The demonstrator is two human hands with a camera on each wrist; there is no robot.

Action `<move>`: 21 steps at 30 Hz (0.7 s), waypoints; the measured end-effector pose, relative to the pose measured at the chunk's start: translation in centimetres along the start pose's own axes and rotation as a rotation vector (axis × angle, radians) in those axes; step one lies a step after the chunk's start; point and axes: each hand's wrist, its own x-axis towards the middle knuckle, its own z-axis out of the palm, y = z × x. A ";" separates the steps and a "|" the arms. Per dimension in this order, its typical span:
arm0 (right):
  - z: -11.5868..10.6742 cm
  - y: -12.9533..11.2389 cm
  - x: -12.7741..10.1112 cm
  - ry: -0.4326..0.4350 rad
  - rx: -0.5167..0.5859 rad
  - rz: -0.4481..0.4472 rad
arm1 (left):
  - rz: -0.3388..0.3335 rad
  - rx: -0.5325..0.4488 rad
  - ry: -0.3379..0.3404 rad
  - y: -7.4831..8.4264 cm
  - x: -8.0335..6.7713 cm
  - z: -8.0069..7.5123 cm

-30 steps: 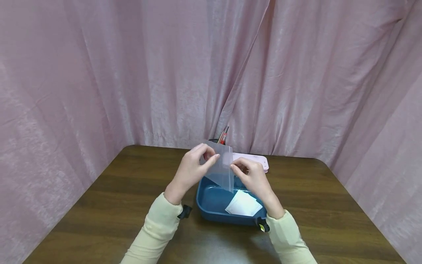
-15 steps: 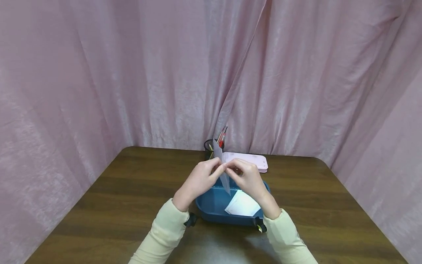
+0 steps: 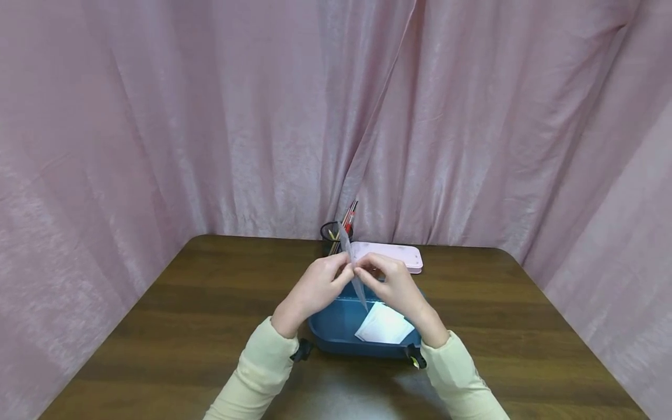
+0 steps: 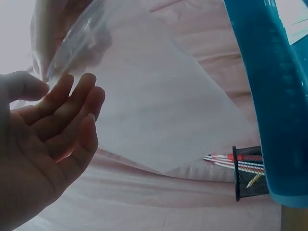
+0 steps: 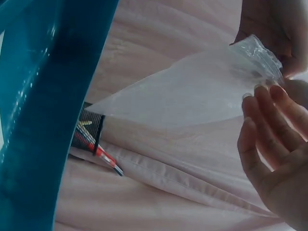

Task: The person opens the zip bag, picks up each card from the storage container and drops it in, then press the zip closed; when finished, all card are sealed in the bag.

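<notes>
A frosted clear plastic bag (image 4: 163, 101) hangs between my two hands over the blue bin (image 3: 333, 329). In the head view it stands almost edge-on. My left hand (image 3: 317, 286) pinches its edge between thumb and fingertips. From the other side, my right hand (image 3: 396, 287) pinches the same edge, its fingertips meeting the left ones. Crinkled plastic at that edge shows in the right wrist view. White paper-like sheets (image 3: 383, 325) lie in the bin, below the hands.
Behind the bin stands a black mesh pen cup (image 3: 329, 236) with pencils (image 3: 349, 216). A pale pink flat case (image 3: 394, 255) lies to its right. Pink curtains (image 3: 262, 116) surround the brown wooden table (image 3: 210, 315).
My left hand has moved right to meet the right hand at the bag's edge. The bag has turned from broadside to nearly edge-on in the head view.
</notes>
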 end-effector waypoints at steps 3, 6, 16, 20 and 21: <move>0.1 -0.3 0.0 -0.016 -0.077 0.001 | 0.020 0.036 0.016 0.2 0.0 0.0; 0.3 -0.6 0.1 -0.017 -0.169 -0.021 | 0.025 0.031 0.020 0.2 0.0 0.1; 0.1 -0.5 0.2 -0.040 -0.065 -0.046 | 0.046 -0.044 0.016 -0.4 0.0 0.5; 0.0 -0.3 0.1 -0.039 0.009 -0.038 | 0.092 -0.043 0.034 -0.4 0.1 0.5; -0.1 -0.3 0.2 -0.037 0.026 -0.034 | 0.109 -0.052 0.043 -0.4 0.2 0.5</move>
